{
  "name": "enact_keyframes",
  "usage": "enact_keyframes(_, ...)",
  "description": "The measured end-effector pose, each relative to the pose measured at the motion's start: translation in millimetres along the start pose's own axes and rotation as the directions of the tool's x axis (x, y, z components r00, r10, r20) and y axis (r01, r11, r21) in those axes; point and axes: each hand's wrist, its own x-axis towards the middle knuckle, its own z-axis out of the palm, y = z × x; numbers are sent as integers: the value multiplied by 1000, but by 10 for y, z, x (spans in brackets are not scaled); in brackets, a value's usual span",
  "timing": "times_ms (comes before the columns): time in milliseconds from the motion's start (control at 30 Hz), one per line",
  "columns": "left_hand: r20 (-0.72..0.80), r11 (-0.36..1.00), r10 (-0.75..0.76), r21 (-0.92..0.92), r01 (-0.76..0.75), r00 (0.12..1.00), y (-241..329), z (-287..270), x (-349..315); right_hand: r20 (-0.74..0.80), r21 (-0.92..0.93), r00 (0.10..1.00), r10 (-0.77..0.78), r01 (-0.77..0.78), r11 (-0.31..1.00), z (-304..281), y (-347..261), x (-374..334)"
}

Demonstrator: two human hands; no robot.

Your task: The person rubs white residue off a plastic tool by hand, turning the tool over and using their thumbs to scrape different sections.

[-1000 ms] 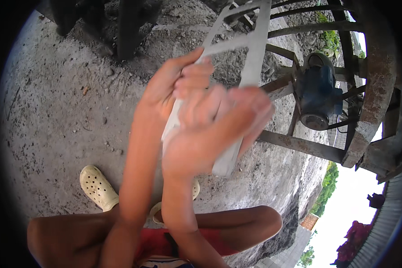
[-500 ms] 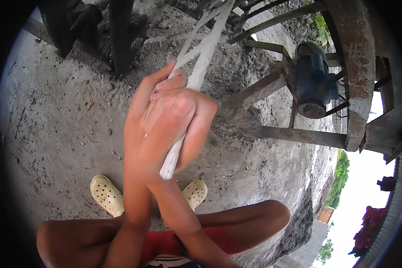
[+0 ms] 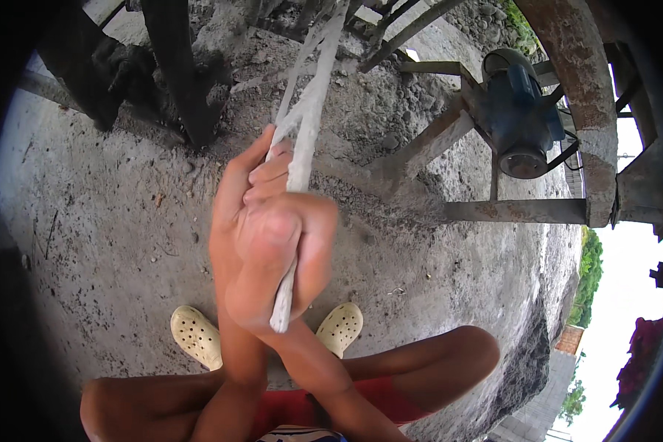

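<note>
A long, whitish, dust-coated pole (image 3: 309, 132) slants up and slightly right from my hands; whether it is wood or stiff rope I cannot tell. Above the grip a thinner pale strand (image 3: 287, 96) runs beside it and joins it. My right hand (image 3: 276, 239) is closed around the pole, whose blunt end sticks out below the fist. Behind it and further left, my left hand (image 3: 232, 199) is closed too, its fingers curled at the thinner strand. My forearms cross near the wrists. The far end of the pole fades among dark metal bars.
A blue electric motor (image 3: 523, 118) sits on a rusty metal frame (image 3: 516, 211) at the right. Dark metal posts (image 3: 173, 74) stand at the upper left. Rough grey ground (image 3: 140, 236) carries grit and rubble. My cream clogs (image 3: 197, 335) are below my hands, between my bent knees.
Both hands have come lower with the pole, nearer my body and a little left. The whole view has shifted slightly. Both hands keep their hold.
</note>
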Motion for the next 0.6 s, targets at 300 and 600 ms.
enact_keyframes(300,59,981,-10,-195,21,998,-133,3,406,119,-155,991,-64,82,984,8,285,285)
enact_keyframes(600,149,671,-536,-523,526,831,-315,-249,272,472,253,880,-50,-81,964,-582,-57,-109)
